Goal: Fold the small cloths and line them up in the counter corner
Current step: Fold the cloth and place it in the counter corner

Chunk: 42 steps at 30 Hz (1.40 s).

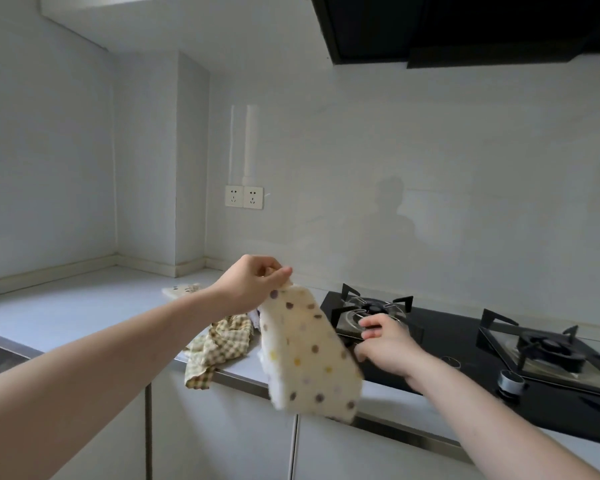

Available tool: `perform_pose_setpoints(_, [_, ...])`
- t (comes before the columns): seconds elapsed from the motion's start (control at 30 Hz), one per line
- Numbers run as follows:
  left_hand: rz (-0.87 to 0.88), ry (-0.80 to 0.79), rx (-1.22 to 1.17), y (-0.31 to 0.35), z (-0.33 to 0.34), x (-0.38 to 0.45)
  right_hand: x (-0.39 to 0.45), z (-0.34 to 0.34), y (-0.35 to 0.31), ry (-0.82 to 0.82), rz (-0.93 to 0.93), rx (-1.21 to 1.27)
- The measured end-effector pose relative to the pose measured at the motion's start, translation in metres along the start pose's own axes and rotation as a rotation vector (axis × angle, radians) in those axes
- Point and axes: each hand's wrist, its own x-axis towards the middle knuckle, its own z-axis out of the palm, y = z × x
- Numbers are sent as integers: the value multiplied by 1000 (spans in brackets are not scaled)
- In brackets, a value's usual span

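A cream cloth with brown, yellow and purple dots [305,355] hangs in the air above the counter's front edge. My left hand [253,284] pinches its top corner between thumb and fingers. My right hand [383,342] is beside the cloth's right edge with its fingers curled; whether it grips the edge is hidden by the cloth. A yellow-green checked cloth [219,344] lies crumpled on the counter and droops over its front edge. A folded cream cloth [182,289] lies flat farther back toward the corner.
The pale counter [84,306] runs left into a wall corner with a boxed column. A black gas hob [465,341] with two burners fills the right side. A double wall socket [244,196] sits above the counter. White cabinet doors are below.
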Motion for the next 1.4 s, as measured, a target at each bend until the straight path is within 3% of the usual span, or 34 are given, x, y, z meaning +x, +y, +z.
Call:
perform_pose_setpoints(0.17, [51,-36,72,20,12,7,-16,34,-34,-138,-231,136])
perform_pose_setpoints(0.5, [32,-153,136,23,2,5,-18,41,-45,-133,-288,235])
perform_pose_setpoints(0.73, [-149,-526,340,-8,-3,1,-18,12,-47,-37,-283,165])
perform_pose_setpoints(0.83, [-118,-427,331,-3,5,2,-15,1,-42,-34,-266,63])
perform_pose_setpoints(0.97, [3,-353,291,13,16,8,-16,-5,-38,-195,-230,109])
perform_pose_setpoints(1.2, [96,-398,600,14,23,18,1,-20,-30,-22,-228,-134])
perform_pose_setpoints(1.4, [15,-328,674,-4,25,16,10,-35,-14,-106,-174,-424])
